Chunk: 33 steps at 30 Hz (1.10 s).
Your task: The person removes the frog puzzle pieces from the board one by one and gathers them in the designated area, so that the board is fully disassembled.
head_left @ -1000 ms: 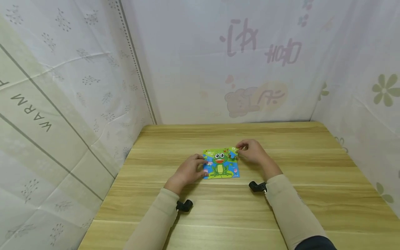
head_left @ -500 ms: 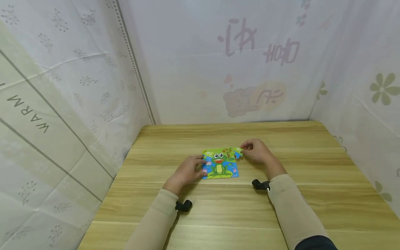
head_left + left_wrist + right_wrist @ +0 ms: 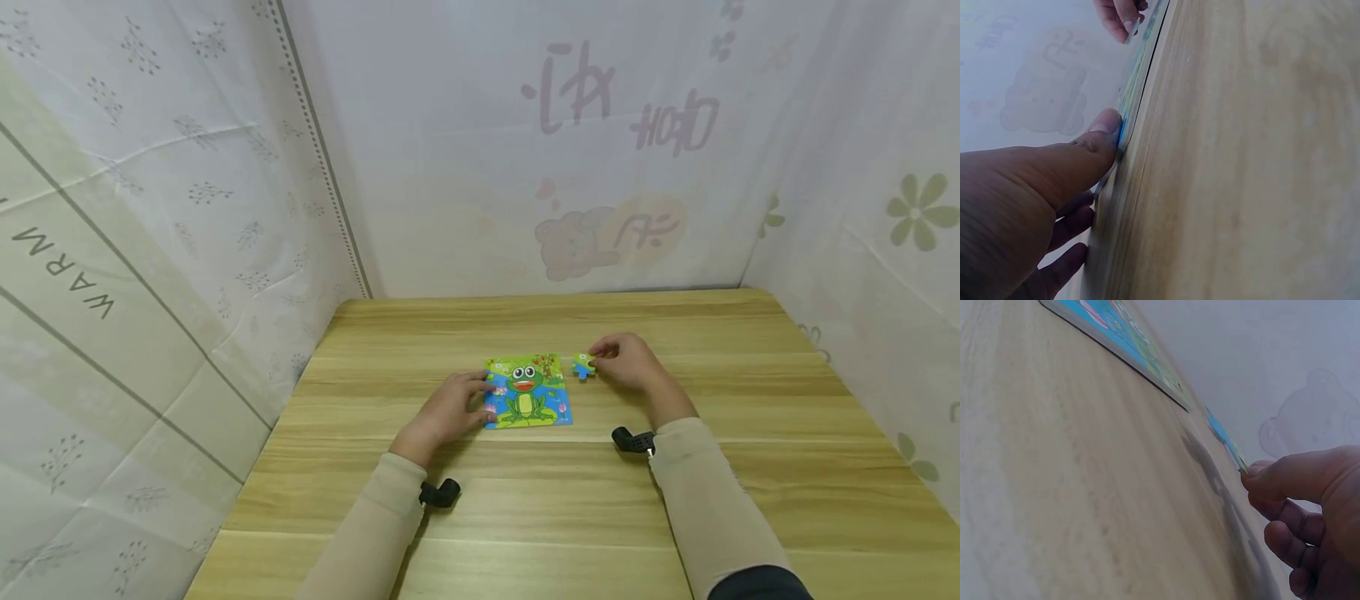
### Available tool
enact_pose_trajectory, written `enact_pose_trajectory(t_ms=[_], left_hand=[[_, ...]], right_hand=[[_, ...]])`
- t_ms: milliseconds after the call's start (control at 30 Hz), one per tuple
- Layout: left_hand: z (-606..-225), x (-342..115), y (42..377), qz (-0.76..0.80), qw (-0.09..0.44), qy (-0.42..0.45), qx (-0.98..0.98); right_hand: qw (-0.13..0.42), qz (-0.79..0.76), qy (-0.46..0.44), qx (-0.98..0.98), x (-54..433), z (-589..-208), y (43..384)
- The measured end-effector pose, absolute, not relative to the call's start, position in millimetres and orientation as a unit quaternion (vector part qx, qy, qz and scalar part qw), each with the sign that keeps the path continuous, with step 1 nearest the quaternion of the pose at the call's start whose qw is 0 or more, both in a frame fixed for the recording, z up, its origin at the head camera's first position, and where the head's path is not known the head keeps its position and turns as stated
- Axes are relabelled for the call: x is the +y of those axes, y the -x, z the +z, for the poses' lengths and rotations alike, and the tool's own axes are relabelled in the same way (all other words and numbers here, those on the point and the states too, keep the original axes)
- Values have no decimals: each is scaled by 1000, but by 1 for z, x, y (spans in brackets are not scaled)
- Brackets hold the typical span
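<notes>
A square jigsaw puzzle (image 3: 527,406) with a green frog picture lies flat on the table. My left hand (image 3: 450,410) rests at its left edge, index finger and thumb apart on the picture. In the left wrist view, the thumb (image 3: 1105,123) presses on the puzzle's edge while the other fingers spread out below. My right hand (image 3: 626,362) pinches a small green and blue jigsaw piece (image 3: 582,367) between thumb and fingers, just right of the puzzle's top right corner. The right wrist view shows this piece (image 3: 1225,439) tilted above the table, with a shadow under it.
The wooden table (image 3: 510,517) reaches back to a pale printed curtain (image 3: 465,167). More printed cloth (image 3: 150,275) hangs along the left side and the right. A small black camera (image 3: 441,493) sits on each wrist.
My right hand has moved to the right with the jigsaw piece, from the puzzle's top right corner to a small gap away. My left hand has stayed at the left edge.
</notes>
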<state>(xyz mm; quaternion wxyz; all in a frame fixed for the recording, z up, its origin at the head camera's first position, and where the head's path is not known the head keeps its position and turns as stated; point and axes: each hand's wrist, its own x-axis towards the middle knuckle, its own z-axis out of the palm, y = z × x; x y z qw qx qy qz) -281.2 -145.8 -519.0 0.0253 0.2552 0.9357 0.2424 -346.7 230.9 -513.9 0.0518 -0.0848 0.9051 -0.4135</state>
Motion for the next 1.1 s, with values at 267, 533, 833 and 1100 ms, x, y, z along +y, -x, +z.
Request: enact_pose_trajectory(t_ms=[267,533,833,1100], left_hand=[[-519,-147,282,252,31,-256,933],[-518,-149,283,262,40,-258,929],[-520,-149,283,264,43,-256,929],[-518,-148,282,262,45,-255,930]], right_hand=[[43,-418,78,904,236,-516,347],[45,-416,86,904,238,-518,348],[44,-425,86,900,239,-520,348],[43,-421,82,902,240,-522,346]])
